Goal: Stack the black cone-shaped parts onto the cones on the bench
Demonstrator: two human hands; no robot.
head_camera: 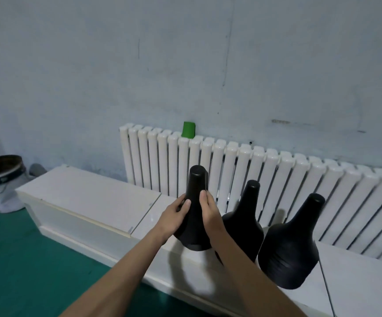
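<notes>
Head view, held cone: black, narrow end up, wide base down, over the front part of the bench; a shadow lies under it.
Left hand: fingers curled round the left side of the held cone, thumb on its front.
Right hand: it grips the right side of the same cone at the neck, fingers bent round it.
Middle cone: stands upright on the bench, just beside the held cone, partly behind the right forearm.
Right cone: upright on the bench, close to the middle cone.
Radiator: white, on the wall behind the bench.
Green object: small, on top of the radiator.
Bucket: at the far left, on the green floor.
</notes>
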